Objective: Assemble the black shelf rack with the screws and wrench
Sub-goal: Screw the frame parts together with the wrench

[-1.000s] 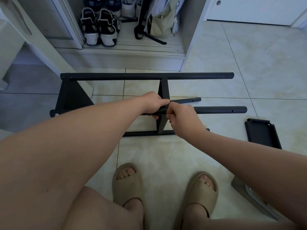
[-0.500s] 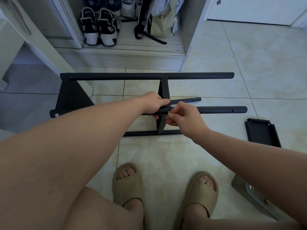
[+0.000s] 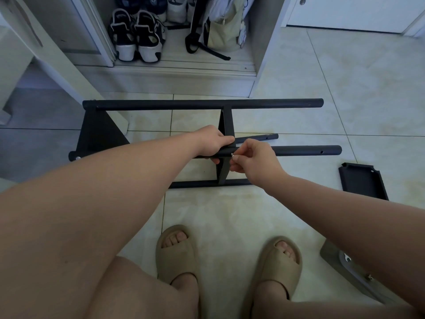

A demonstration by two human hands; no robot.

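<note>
The fingers [image 3: 238, 160] of my right hand [image 3: 258, 163] pinch a small silver screw [image 3: 232, 155] at the front tube [image 3: 299, 151] of the black shelf rack [image 3: 202, 104]. My left hand [image 3: 210, 141] is curled around that same tube. The rack lies on pale floor tiles [image 3: 356, 93] before an open closet [image 3: 264, 42] holding sneakers [image 3: 138, 35] and a bag [image 3: 222, 31], and a loose black panel [image 3: 362, 180] lies to my right.

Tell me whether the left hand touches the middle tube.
Touching. The head view shows the left hand wrapped round the tube, with fingers curled beneath it.
</note>
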